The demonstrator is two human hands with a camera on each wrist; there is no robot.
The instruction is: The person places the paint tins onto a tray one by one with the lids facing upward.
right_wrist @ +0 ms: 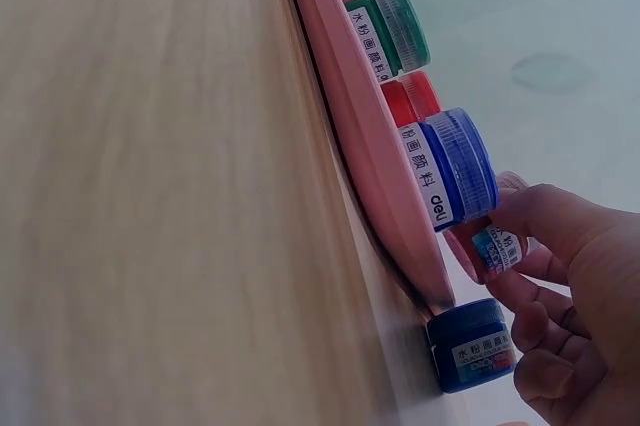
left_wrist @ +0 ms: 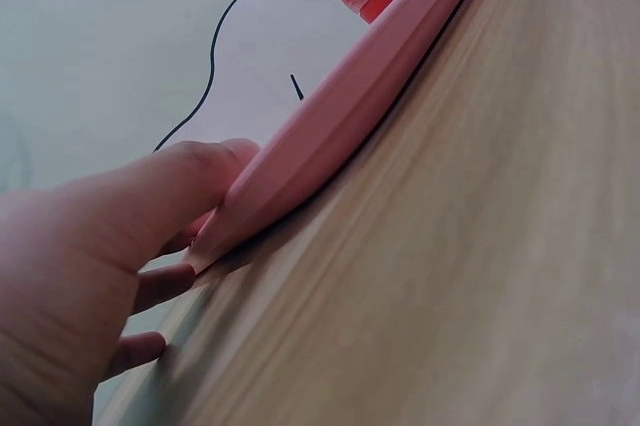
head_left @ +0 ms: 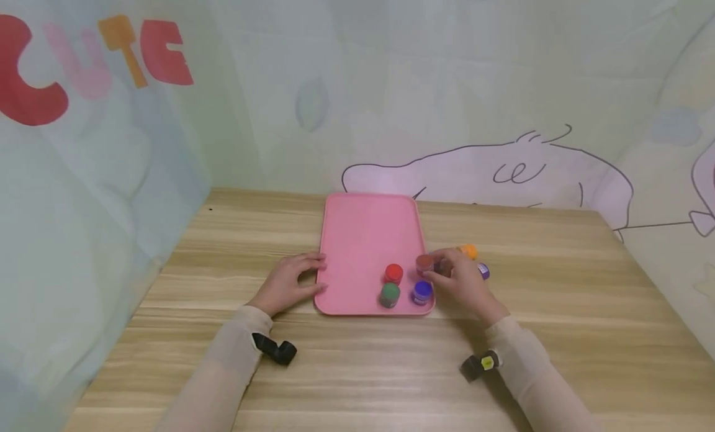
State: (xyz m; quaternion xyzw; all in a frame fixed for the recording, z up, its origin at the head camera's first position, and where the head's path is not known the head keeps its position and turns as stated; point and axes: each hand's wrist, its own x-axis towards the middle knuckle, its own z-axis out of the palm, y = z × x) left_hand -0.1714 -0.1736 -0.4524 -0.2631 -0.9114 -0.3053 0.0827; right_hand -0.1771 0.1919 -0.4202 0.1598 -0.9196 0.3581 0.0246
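My right hand (head_left: 460, 280) pinches a brown paint jar (head_left: 424, 264) between thumb and fingers at the right edge of the pink tray (head_left: 363, 233). Near it on the tray stand a blue-lidded jar (head_left: 422, 292), a red-lidded jar (head_left: 393, 273) and a green-lidded jar (head_left: 390, 294). In the right wrist view, the held jar (right_wrist: 490, 249) shows a printed label, partly covered by the fingers. My left hand (head_left: 287, 284) rests at the tray's left edge. Its thumb and fingers are spread along the rim, touching it in the left wrist view.
On the wooden table (head_left: 368, 370), an orange jar (head_left: 468, 251) and a purple jar (head_left: 483, 270) lie beyond the right hand. A dark blue jar (right_wrist: 470, 346) stands by the tray's edge, under the right fingers. A printed cloth (head_left: 391, 97) hangs behind the table.
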